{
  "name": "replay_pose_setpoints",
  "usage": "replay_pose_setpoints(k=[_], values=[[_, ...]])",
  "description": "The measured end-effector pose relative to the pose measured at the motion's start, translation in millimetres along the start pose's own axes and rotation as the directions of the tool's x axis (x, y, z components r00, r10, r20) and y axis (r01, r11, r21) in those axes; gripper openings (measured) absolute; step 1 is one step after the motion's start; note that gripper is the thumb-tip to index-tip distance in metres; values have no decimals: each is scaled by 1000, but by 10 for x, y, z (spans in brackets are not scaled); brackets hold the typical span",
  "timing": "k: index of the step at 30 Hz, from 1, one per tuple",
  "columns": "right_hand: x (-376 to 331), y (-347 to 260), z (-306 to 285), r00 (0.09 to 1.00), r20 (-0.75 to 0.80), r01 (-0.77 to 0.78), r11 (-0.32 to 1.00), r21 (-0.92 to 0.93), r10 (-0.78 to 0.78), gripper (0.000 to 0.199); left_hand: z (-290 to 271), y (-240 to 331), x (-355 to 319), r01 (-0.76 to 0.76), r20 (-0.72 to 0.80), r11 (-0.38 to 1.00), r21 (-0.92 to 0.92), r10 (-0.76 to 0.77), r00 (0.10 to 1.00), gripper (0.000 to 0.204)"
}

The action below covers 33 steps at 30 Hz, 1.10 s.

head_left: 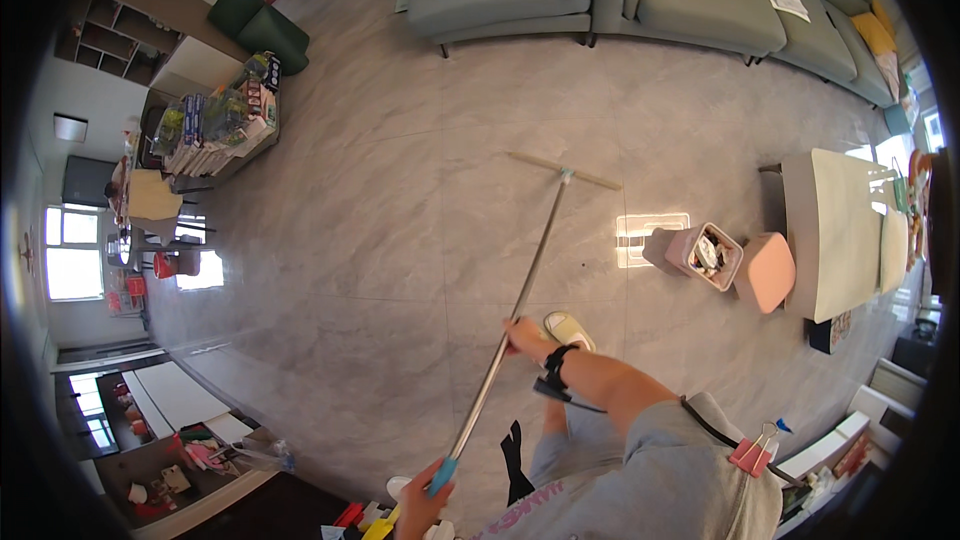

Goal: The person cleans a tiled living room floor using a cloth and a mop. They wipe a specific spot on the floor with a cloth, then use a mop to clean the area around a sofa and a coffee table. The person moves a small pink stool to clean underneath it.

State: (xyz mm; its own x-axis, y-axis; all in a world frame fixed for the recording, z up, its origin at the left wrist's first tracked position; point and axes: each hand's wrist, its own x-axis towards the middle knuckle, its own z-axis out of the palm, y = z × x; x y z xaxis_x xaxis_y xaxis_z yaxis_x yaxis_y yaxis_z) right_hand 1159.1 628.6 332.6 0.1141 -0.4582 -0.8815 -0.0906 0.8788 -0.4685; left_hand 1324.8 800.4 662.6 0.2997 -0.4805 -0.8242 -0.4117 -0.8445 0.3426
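I hold a long floor squeegee with a silver metal pole. My left hand is wrapped round its blue grip end, low in the view. My right hand, with a black band on the wrist, grips the pole further up. The wide, thin, pale head lies on the grey marbled floor, out ahead of me. The pole slants up and to the right from my left hand to the head. A cream slipper shows just beyond my right hand.
A pink bin full of rubbish stands right of the squeegee head, with a pink stool and a covered table beyond it. A grey-green sofa runs along the far side. Piled books and a green chair stand far left.
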Motion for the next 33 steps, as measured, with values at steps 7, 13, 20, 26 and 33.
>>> replay_pose_setpoints(k=[7, 13, 20, 26, 33], values=[[1201, -842, -295, 995, -33, -100, 991, -92, 97, 39, 451, 133, 1312, -373, -144, 917, 140, 392, 909, 42], [1406, -1016, 518, 982, 124, -109, 968, -224, 140, 33, 487, -227, 1276, -200, -230, 976, -83, 176, 957, 41], [729, 667, 1061, 928, 287, -252, 968, 14, 237, 22, 415, -1498, -156, 112, -41, 975, -193, -122, 992, 39], [-793, 1243, 803, 913, 284, -239, 947, -215, 295, 29, 431, -1991, -856, 280, 135, 953, -116, -264, 955, 40], [-310, 1523, 559, 983, 183, 10, 996, -89, 7, 35, 128, -1909, -431, 61, 170, 997, -48, -52, 984, 41]])
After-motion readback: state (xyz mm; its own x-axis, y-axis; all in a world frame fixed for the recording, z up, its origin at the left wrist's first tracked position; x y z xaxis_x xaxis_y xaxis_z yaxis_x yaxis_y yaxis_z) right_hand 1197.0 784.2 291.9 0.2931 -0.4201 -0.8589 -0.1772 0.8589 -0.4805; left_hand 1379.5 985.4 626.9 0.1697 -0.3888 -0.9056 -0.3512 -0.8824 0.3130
